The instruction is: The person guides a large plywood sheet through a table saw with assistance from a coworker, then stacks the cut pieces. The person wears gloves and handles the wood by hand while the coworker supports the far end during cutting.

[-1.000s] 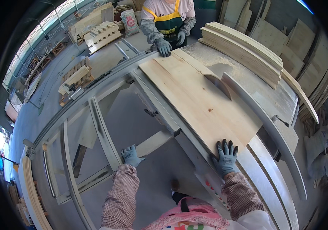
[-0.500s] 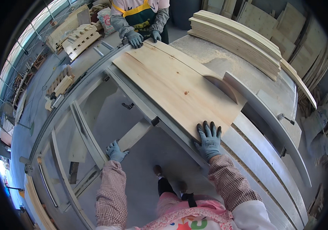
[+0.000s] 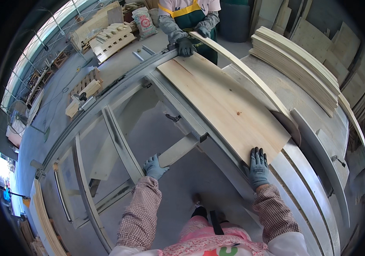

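Right hand [image 3: 258,167]: flat on board [image 3: 233,111]
Left hand [image 3: 155,167]: apart, on frame [image 3: 179,149] (grip unclear)
Sack [image 3: 144,24], far left: red print

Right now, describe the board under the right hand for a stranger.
Start at the saw table, left of the blade. There a wide board lies flat, the right hand on its near end. Unlike the stacked boards, it lies singly and shows a dark knot.

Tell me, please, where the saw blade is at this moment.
In the head view, the saw blade stands right of centre, between the board and the metal fence, beyond the person's right hand.
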{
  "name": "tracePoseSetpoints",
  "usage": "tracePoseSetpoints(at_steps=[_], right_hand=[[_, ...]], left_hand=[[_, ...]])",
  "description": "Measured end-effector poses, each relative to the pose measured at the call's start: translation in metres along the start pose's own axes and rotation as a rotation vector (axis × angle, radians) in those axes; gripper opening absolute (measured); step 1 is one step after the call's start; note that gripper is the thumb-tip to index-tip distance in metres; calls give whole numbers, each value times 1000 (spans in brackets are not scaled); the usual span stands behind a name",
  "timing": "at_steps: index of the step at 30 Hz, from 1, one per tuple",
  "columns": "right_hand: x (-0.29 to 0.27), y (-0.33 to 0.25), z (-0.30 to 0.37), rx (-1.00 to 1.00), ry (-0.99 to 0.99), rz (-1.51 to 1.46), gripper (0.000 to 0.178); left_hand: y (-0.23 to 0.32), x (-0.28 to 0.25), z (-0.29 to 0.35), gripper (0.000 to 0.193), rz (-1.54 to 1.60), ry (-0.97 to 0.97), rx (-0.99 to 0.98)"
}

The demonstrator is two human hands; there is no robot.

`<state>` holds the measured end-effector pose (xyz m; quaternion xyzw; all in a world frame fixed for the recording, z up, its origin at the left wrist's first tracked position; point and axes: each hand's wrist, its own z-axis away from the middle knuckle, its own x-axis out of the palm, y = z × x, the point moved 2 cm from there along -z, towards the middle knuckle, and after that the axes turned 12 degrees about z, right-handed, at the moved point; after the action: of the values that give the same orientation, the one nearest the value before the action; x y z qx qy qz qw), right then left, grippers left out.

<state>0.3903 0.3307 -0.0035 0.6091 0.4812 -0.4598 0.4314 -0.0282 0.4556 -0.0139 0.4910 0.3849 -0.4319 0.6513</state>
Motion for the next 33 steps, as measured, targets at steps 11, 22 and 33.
tracePoseSetpoints(at_steps=[11, 22, 33], right_hand=[[-5, 14, 41, -54, -46, 30, 70], [-13, -3, 52, 8, 137, -62, 64], [-26, 2, 46, 19, 110, -165, 63]], left_hand=[[12, 3, 6, 92, -34, 27, -19], [1, 0, 5, 94, -73, 12, -34], [10, -1, 5, 96, -124, -37, -67]])
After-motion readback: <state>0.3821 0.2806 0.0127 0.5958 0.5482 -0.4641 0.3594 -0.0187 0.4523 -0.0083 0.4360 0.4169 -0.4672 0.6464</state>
